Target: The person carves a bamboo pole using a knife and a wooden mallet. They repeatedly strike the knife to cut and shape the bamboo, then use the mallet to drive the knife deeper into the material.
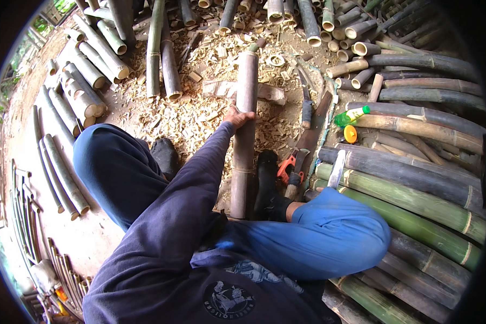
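My left hand (238, 116) is wrapped round a thick brownish bamboo pole (245, 146), which stretches away from me between my feet. Its far part lies across a rough, chipped wooden block (220, 89), and its near end comes close to my lap. My right hand does not show. Beyond my bent right knee a shiny, pale blade-like strip (336, 169) sticks up, its lower end hidden by the knee. Beside my right foot lie a saw with an orange handle (287, 170) and a blade tool with a wooden handle (292, 186).
Wood chips (173, 121) cover the ground ahead. Farther off lies a tool with a dark wrapped handle (306, 113). A green bottle (352, 116) and a yellow round object (350, 134) sit right, near stacked bamboo poles (416, 202). More cut bamboo (83, 102) lies left.
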Demonstrator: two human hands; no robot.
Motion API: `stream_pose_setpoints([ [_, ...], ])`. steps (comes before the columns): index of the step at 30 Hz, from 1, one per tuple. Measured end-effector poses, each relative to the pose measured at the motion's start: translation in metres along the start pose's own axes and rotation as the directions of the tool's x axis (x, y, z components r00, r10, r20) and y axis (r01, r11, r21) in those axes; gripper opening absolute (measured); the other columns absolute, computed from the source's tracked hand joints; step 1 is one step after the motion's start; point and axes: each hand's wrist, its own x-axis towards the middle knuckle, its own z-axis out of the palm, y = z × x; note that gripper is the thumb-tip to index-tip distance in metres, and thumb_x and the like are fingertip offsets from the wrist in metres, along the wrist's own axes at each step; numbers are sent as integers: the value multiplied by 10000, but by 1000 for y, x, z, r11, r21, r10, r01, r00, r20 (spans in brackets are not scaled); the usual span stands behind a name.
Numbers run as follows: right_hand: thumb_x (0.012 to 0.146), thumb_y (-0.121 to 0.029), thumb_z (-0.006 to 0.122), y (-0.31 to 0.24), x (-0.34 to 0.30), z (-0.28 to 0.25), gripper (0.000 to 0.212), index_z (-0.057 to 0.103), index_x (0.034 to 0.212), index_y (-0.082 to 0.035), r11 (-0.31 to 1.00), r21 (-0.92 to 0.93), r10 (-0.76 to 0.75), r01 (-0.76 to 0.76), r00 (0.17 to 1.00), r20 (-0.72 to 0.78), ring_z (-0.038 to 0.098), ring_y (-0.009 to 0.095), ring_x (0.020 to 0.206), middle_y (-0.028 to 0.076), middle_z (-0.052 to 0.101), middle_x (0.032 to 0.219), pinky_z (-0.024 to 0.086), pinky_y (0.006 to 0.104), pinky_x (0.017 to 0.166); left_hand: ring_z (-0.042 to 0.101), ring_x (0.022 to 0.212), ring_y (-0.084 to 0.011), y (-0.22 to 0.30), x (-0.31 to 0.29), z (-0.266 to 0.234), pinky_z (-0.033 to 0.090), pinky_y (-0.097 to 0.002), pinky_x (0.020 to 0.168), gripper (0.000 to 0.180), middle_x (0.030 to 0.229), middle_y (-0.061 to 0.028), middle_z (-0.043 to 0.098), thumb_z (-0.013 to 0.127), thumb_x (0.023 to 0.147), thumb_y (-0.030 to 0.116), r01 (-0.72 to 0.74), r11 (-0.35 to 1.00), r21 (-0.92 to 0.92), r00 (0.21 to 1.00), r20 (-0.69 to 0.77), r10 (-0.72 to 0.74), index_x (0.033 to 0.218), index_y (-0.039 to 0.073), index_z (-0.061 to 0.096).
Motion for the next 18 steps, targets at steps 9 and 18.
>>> stream_pose_setpoints([
  [9,1053,-350,565,-13,-13,16,369,696,1112,-10,999,-19,-32,32,999,0,494,111,501,29,551,639,390,268,481,720,925,-296,2,-1,-13,591,-379,809,909,1060,-243,725,942,589,414,-76,988,132,996,-39,81,1185,-172,585],
  [18,1057,-347,556,-76,36,88,360,701,1119,-23,993,-84,-72,79,994,85,494,107,502,23,553,645,388,265,480,718,856,-287,3,-2,-18,586,-405,740,817,966,-247,733,982,576,417,-50,972,229,995,-73,69,1049,-163,654],
])
